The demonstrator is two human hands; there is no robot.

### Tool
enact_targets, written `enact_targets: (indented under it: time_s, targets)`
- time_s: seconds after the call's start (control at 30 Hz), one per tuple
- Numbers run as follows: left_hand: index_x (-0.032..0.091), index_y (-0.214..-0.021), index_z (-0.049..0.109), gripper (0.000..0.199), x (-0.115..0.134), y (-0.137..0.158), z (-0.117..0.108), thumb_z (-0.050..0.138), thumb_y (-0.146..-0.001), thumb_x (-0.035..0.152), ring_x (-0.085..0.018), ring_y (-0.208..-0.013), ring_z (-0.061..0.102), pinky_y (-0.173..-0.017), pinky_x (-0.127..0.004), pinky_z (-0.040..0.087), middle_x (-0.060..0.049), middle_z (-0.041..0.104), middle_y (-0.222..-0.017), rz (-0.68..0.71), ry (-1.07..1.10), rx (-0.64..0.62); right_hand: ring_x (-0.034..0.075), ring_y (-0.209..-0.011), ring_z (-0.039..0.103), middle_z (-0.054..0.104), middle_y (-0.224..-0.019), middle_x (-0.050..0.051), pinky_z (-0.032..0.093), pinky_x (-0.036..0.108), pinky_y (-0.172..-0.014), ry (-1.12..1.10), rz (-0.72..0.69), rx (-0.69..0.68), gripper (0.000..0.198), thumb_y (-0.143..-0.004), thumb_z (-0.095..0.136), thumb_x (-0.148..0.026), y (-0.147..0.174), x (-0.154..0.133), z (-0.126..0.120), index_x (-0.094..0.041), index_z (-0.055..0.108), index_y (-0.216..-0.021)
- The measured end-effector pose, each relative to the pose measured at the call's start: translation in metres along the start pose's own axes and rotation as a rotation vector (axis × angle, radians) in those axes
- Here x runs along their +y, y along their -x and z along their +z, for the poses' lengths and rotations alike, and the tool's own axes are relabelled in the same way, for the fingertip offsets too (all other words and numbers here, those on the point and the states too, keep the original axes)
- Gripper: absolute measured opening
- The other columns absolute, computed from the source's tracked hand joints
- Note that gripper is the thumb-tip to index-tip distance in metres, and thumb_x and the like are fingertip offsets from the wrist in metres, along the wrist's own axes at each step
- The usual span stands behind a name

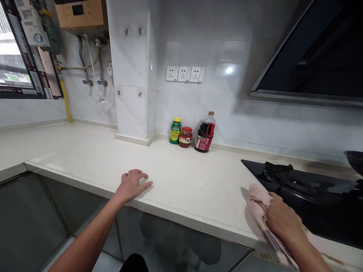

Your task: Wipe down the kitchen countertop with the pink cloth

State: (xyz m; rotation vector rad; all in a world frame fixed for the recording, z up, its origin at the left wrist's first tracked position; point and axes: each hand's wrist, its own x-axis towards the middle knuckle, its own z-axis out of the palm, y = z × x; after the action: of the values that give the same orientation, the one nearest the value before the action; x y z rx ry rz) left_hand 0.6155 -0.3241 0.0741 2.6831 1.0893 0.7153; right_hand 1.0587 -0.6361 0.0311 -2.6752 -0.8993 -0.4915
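Note:
My right hand is closed on a pale pink cloth at the front of the white countertop, beside the left edge of the black gas stove. Part of the cloth hangs over the counter's front edge, and my palm and wrist cover some of it. Over the counter's front part, further left, my left hand has its fingers spread and holds nothing. Whether its fingertips touch the surface I cannot tell.
Against the back wall stand a green bottle with a yellow cap, a red-lidded jar and a large dark sauce bottle. A range hood overhangs the stove. Part of a pan shows at the right. A wall pillar juts out.

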Motion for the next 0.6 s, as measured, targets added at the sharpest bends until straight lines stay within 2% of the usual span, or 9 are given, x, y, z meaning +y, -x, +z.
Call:
enact_targets:
  time_s: [0.07,0.13,0.2,0.27,0.37,0.47,0.53,0.6]
  targets:
    - [0.029,-0.109,0.069,0.045,-0.001,-0.001,0.003,0.049,-0.089,0.063,-0.032,-0.122,0.052,-0.103,-0.053,0.034,-0.01,0.063,-0.124,0.008,-0.003,0.015,0.041,-0.107,0.061,0.062,-0.119,0.025,0.047,0.054,-0.09,0.024,0.03,-0.094,0.065,-0.097,0.027,-0.057,-0.008,-0.047,-0.005,-0.012,0.048,-0.139]
    - [0.028,-0.109,0.069,0.048,-0.002,-0.002,0.004,0.047,-0.089,0.065,-0.032,-0.121,0.053,-0.104,-0.053,0.033,-0.01,0.063,-0.124,0.008,0.0,0.027,0.042,-0.118,0.055,0.056,-0.13,0.024,0.042,0.058,-0.096,0.015,-0.033,-0.196,0.06,-0.099,0.026,-0.054,-0.004,-0.105,-0.012,-0.015,0.048,-0.139]
    - [0.029,-0.109,0.069,0.05,-0.002,-0.002,0.005,0.043,-0.09,0.067,-0.032,-0.122,0.052,-0.105,-0.052,0.032,-0.009,0.063,-0.125,-0.006,0.018,0.025,0.041,-0.128,0.047,0.051,-0.138,0.021,0.037,0.059,-0.102,-0.059,-0.223,-0.311,0.056,-0.101,0.028,-0.053,0.012,-0.168,-0.021,-0.019,0.049,-0.14]
    - [0.03,-0.11,0.07,0.051,-0.001,-0.002,0.004,0.039,-0.092,0.067,-0.031,-0.123,0.052,-0.106,-0.052,0.031,-0.008,0.064,-0.125,-0.036,0.051,0.015,0.041,-0.139,0.033,0.038,-0.152,0.019,0.027,0.061,-0.11,-0.152,-0.417,-0.386,0.056,-0.1,0.034,-0.054,0.037,-0.229,-0.031,-0.023,0.045,-0.146]
    - [0.032,-0.11,0.069,0.05,-0.001,-0.003,0.002,0.032,-0.096,0.063,-0.028,-0.125,0.052,-0.108,-0.051,0.029,-0.004,0.065,-0.124,-0.078,0.088,0.011,0.042,-0.147,0.016,0.023,-0.161,0.015,0.015,0.062,-0.115,-0.309,-0.684,-0.468,0.058,-0.099,0.043,-0.056,0.077,-0.296,-0.043,-0.029,0.041,-0.15]
    - [0.032,-0.112,0.068,0.053,-0.003,-0.004,0.0,0.025,-0.097,0.059,-0.027,-0.125,0.053,-0.107,-0.05,0.03,-0.003,0.067,-0.123,-0.11,0.087,0.013,0.037,-0.147,0.017,0.023,-0.162,0.011,0.014,0.058,-0.117,-0.43,-0.91,-0.464,0.057,-0.095,0.054,-0.052,0.103,-0.321,-0.05,-0.032,0.044,-0.147]
    - [0.032,-0.113,0.068,0.054,-0.004,-0.005,0.0,0.024,-0.097,0.059,-0.027,-0.124,0.053,-0.107,-0.05,0.032,-0.003,0.068,-0.123,-0.128,0.083,0.013,0.03,-0.147,0.021,0.026,-0.161,0.008,0.016,0.051,-0.119,-0.486,-0.997,-0.445,0.057,-0.093,0.06,-0.047,0.106,-0.312,-0.051,-0.033,0.045,-0.146]
    - [0.032,-0.11,0.069,0.053,-0.004,-0.006,0.0,0.025,-0.097,0.059,-0.027,-0.124,0.054,-0.106,-0.05,0.032,-0.003,0.068,-0.123,-0.137,0.079,0.012,0.024,-0.146,0.024,0.029,-0.16,0.004,0.018,0.044,-0.12,-0.505,-1.026,-0.456,0.058,-0.091,0.064,-0.045,0.1,-0.283,-0.051,-0.035,0.047,-0.146]
